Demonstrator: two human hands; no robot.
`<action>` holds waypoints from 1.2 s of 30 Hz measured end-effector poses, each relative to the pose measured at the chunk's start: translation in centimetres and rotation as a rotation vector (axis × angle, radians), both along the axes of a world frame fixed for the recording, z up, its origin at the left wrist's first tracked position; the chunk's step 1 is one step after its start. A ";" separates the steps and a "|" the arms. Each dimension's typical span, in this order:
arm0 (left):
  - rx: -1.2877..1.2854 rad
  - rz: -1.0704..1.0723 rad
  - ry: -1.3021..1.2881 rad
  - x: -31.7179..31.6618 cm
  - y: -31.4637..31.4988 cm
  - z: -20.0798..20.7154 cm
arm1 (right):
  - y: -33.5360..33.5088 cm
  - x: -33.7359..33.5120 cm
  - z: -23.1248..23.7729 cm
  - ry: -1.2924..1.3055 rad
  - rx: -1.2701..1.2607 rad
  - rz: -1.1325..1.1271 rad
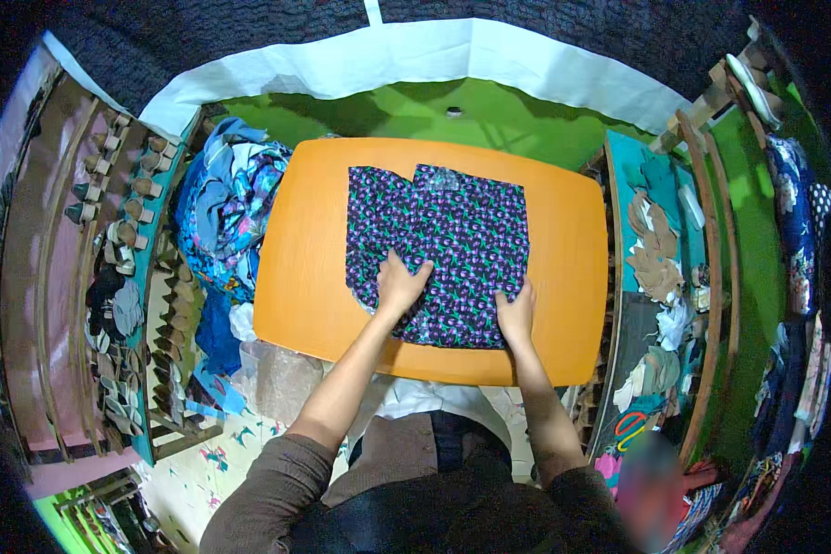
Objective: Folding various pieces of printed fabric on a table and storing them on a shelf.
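A piece of dark fabric [471, 245] with a small purple and green print lies spread on the orange table [568, 268]. Its far edge is uneven, with a notch left of the middle, and pale patches of what looks like its other side show at a few edges. My left hand [403, 284] rests on the cloth left of its middle, thumb and fingers apart. At the near right side edge, my right hand [517, 312] touches the fabric, thumb over the cloth and fingers along the border, also apart.
A heap of blue patterned cloth [226, 198] is piled against the table's left side. Wooden racks with shoe-last-like pieces [138, 210] stand at left. On the right, a shelf [630, 268] carries fabric scraps and red-and-yellow-handled scissors [630, 427]. Scraps litter the floor [180, 489].
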State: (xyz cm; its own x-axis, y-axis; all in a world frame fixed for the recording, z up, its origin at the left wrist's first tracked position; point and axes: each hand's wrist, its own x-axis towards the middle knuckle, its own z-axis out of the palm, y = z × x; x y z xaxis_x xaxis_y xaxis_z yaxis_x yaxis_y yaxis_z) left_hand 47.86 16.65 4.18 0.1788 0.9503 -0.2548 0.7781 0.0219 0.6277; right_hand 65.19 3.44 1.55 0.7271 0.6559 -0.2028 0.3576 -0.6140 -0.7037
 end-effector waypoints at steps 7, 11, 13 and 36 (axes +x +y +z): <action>-0.594 0.165 -0.495 0.7 2.5 2.3 | -0.1 -0.3 -1.0 -0.010 0.100 0.071; -0.694 0.154 -0.669 0.0 2.7 2.5 | -0.3 -0.4 -1.2 0.004 0.153 0.114; -0.718 0.154 -0.677 0.1 2.5 2.7 | -0.2 -0.4 -1.4 0.014 0.197 0.118; -0.888 0.609 -0.994 -2.0 4.4 1.3 | -1.4 -12.9 4.5 1.810 0.415 -0.651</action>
State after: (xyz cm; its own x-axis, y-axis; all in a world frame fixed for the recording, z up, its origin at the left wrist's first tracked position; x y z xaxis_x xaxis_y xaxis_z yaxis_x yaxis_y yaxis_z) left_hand 45.88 21.04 5.44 0.2637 0.5413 -0.7984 -0.2283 0.8392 0.4936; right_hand 52.26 2.02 6.00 -0.0123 0.6149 -0.7885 -0.9975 -0.0623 -0.0330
